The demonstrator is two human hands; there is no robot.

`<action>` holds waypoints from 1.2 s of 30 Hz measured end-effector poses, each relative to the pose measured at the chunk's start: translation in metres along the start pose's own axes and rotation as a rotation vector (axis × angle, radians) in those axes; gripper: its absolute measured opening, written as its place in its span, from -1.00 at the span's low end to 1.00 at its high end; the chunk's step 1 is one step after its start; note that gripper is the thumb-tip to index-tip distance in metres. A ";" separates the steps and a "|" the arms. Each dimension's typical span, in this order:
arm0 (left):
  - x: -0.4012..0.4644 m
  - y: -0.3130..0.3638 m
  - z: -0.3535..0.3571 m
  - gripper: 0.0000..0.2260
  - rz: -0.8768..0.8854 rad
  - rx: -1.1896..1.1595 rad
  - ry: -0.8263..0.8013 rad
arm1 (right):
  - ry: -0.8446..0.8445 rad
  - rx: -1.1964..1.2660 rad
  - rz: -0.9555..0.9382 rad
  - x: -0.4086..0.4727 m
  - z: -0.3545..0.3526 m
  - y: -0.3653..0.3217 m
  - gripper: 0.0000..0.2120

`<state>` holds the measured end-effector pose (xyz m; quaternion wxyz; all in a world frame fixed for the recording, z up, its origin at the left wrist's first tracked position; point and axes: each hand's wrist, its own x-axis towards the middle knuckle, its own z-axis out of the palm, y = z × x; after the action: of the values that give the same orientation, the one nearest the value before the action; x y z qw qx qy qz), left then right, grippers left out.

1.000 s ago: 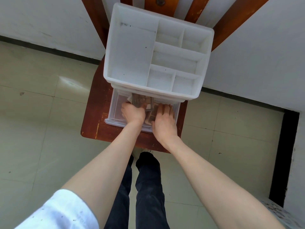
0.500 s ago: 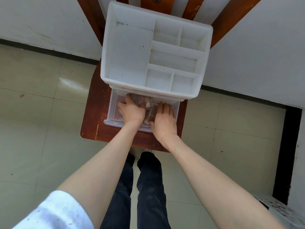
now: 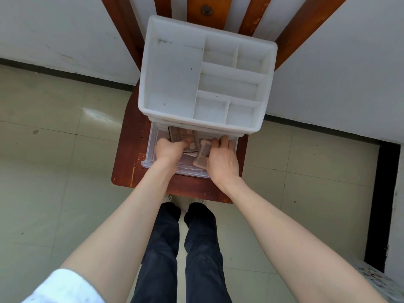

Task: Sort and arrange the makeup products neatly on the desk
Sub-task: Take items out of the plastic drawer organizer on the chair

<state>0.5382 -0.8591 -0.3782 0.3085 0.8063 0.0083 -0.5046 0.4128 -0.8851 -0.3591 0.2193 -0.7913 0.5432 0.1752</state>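
A white makeup organiser (image 3: 175, 84) with bare top compartments stands on a brown wooden chair seat (image 3: 129, 149). Its clear drawer (image 3: 150, 164) is pulled out toward me. Inside lie flat pink-brown makeup palettes. My left hand (image 3: 168, 149) grips one palette (image 3: 179, 134) at the drawer's left. My right hand (image 3: 223, 158) holds a second palette (image 3: 202, 155) by its right edge. Other palettes under the hands are partly hidden.
The chair's slatted back (image 3: 196, 9) leans against a white wall. Pale floor tiles (image 3: 54, 171) surround the chair. My dark trouser legs (image 3: 181, 248) stand just in front of the seat. A patterned white object (image 3: 380, 283) sits at the lower right corner.
Both hands have spread apart inside the drawer; the right hand has moved to the right and closed on a palette, and the left now grips another.
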 end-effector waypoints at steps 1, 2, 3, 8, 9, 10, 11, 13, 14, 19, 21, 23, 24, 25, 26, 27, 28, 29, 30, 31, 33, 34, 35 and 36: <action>-0.003 -0.001 -0.002 -0.56 -0.028 -0.043 -0.016 | 0.009 0.005 -0.017 -0.003 -0.003 0.001 -0.56; -0.005 -0.002 -0.003 -0.54 -0.051 -0.081 -0.029 | 0.012 0.013 -0.038 -0.006 -0.005 0.003 -0.58; -0.009 -0.003 -0.005 -0.54 -0.062 -0.113 -0.042 | 0.014 0.030 -0.060 -0.011 -0.008 0.004 -0.61; -0.042 -0.007 -0.030 -0.70 -0.052 -0.274 -0.039 | 0.124 0.399 -0.028 -0.044 -0.009 0.011 -0.80; -0.048 -0.008 -0.036 -0.70 -0.042 -0.315 -0.039 | 0.151 0.566 0.067 -0.050 -0.011 0.012 -0.81; -0.053 -0.011 -0.042 -0.70 -0.037 -0.359 -0.038 | 0.172 0.734 0.182 -0.055 -0.012 0.013 -0.80; -0.059 -0.014 -0.047 -0.71 -0.040 -0.407 -0.028 | 0.176 0.895 0.308 -0.059 -0.015 0.015 -0.78; -0.067 -0.018 -0.055 -0.72 -0.061 -0.513 0.021 | 0.142 1.284 0.553 -0.065 -0.020 0.020 -0.76; -0.069 -0.020 -0.059 -0.71 -0.085 -0.577 0.044 | 0.120 1.517 0.669 -0.067 -0.022 0.023 -0.77; -0.058 -0.019 -0.066 -0.58 -0.315 -0.913 -0.010 | 0.109 2.187 1.095 -0.075 -0.024 0.036 -0.73; -0.056 -0.017 -0.065 -0.53 -0.356 -0.989 -0.060 | 0.081 2.290 1.152 -0.075 -0.025 0.039 -0.67; -0.058 -0.015 -0.064 -0.53 -0.353 -1.051 -0.072 | 0.078 2.372 1.151 -0.073 -0.027 0.040 -0.64; -0.058 -0.014 -0.063 -0.54 -0.342 -1.076 -0.064 | 0.087 2.399 1.140 -0.071 -0.030 0.040 -0.64; -0.059 -0.013 -0.063 -0.55 -0.329 -1.100 -0.058 | 0.099 2.425 1.128 -0.069 -0.032 0.040 -0.64; -0.059 -0.010 -0.063 -0.56 -0.318 -1.125 -0.059 | 0.109 2.454 1.116 -0.067 -0.036 0.039 -0.64; -0.058 -0.006 -0.062 -0.56 -0.311 -1.147 -0.065 | 0.112 2.485 1.102 -0.063 -0.039 0.038 -0.64; -0.057 -0.002 -0.060 -0.56 -0.303 -1.158 -0.073 | 0.113 2.511 1.090 -0.060 -0.043 0.037 -0.63; -0.055 0.003 -0.058 -0.56 -0.295 -1.161 -0.079 | 0.114 2.536 1.080 -0.056 -0.046 0.037 -0.63; -0.053 0.009 -0.055 -0.56 -0.287 -1.161 -0.084 | 0.119 2.561 1.074 -0.053 -0.049 0.036 -0.63; -0.052 0.014 -0.052 -0.57 -0.281 -1.163 -0.087 | 0.126 2.595 1.068 -0.049 -0.052 0.036 -0.63; -0.047 0.022 -0.047 -0.58 -0.276 -1.180 -0.084 | 0.147 2.648 1.065 -0.043 -0.053 0.035 -0.62; -0.044 0.025 -0.046 -0.59 -0.279 -1.192 -0.081 | 0.153 2.668 1.057 -0.040 -0.052 0.035 -0.61; -0.041 0.027 -0.045 -0.60 -0.285 -1.207 -0.078 | 0.157 2.693 1.048 -0.039 -0.049 0.035 -0.61; -0.039 0.027 -0.045 -0.60 -0.292 -1.223 -0.078 | 0.160 2.717 1.042 -0.038 -0.046 0.035 -0.61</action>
<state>0.5642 -0.8462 -0.3196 0.6417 0.4557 0.3941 -0.4745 0.3686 -0.8911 -0.3059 0.6661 0.2966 0.5170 -0.4485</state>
